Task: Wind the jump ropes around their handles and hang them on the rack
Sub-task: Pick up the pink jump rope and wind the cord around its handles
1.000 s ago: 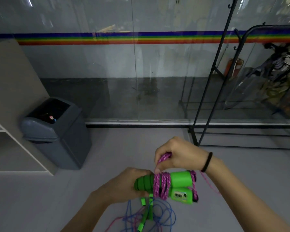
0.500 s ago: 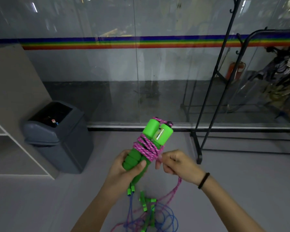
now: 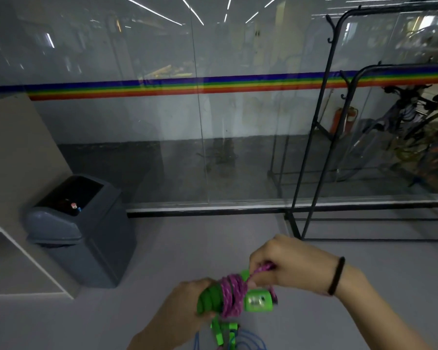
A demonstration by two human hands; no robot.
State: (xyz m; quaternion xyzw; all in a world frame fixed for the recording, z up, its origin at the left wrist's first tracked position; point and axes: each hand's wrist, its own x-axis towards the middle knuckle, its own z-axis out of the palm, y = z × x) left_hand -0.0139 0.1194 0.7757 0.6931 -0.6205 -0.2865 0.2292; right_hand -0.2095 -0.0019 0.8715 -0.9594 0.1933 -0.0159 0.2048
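Lower centre of the frame: green jump-rope handles [image 3: 258,301], a pair side by side, are lying roughly level and pointing right, with pink rope [image 3: 233,294] sitting in several turns around their middle. Left hand [image 3: 187,304] is gripping the ribbed ends of the handles, fingers curled round them. Right hand [image 3: 288,266], just above the bundle, is pinching a loop of the pink rope between thumb and fingers; a black band [image 3: 335,276] is circling its wrist.

Bottom edge, below the hands: blue rope [image 3: 252,335] and further green handles [image 3: 220,329] are lying loose on the grey floor [image 3: 162,248].

Right side: black metal rack [image 3: 311,147] is standing by the glass wall [image 3: 162,135], well apart from the hands.

Left of centre: grey swing-top bin [image 3: 86,243] is standing beside a pale shelf unit [image 3: 10,173].

Across the glass: rainbow stripe [image 3: 162,88] is running at mid-height.
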